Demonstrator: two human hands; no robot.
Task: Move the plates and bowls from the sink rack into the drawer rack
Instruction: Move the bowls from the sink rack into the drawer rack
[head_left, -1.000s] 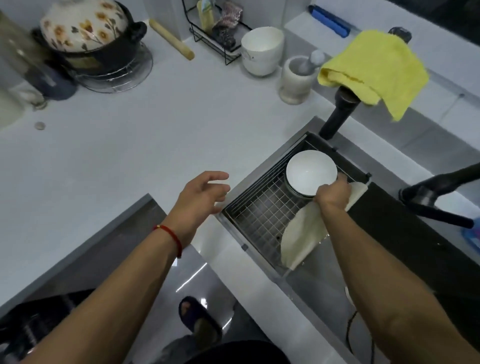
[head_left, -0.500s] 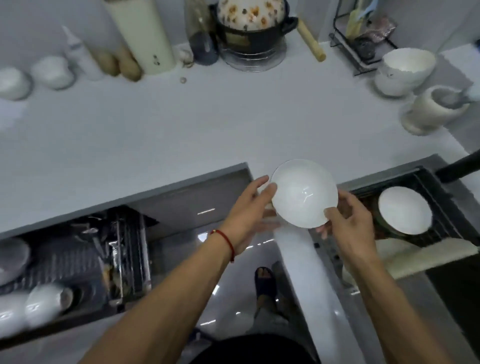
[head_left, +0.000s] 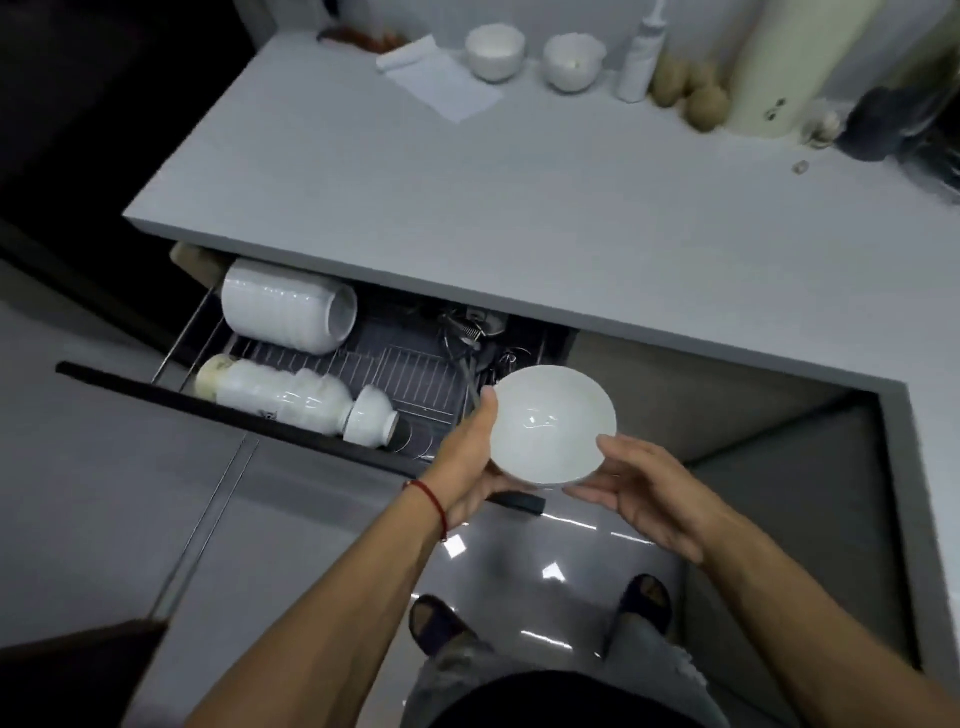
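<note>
Round white ceramic bowl (head_left: 553, 425) held upright, mouth up, above the right end of the open wire drawer rack (head_left: 415, 379), in front of the dark drawer front. Left hand (head_left: 470, 462) gripping the bowl's left side, thumb laid along the rim and fingers curled beneath. Right hand (head_left: 641, 496) just beside the bowl's lower right edge, fingers (head_left: 618, 447) straight and slightly apart, thumb tip at the rim; real contact hard to judge. Thin red string bracelet (head_left: 431, 499) around the left wrist.

Inside the rack, two rows of white crockery lying on their sides: a stack of wide white bowls (head_left: 288, 306) at the back left, a longer row of smaller white bowls (head_left: 296, 402) along the front. Bare wire grid between those rows and the held bowl. Tangle of dark utensils (head_left: 467, 332) at the rack's back right.

Pale grey worktop (head_left: 519, 208) above the drawer, carrying two white bowls (head_left: 532, 54), a white bottle (head_left: 641, 57) and a tall cream cylinder (head_left: 789, 67) along its far edge.
</note>
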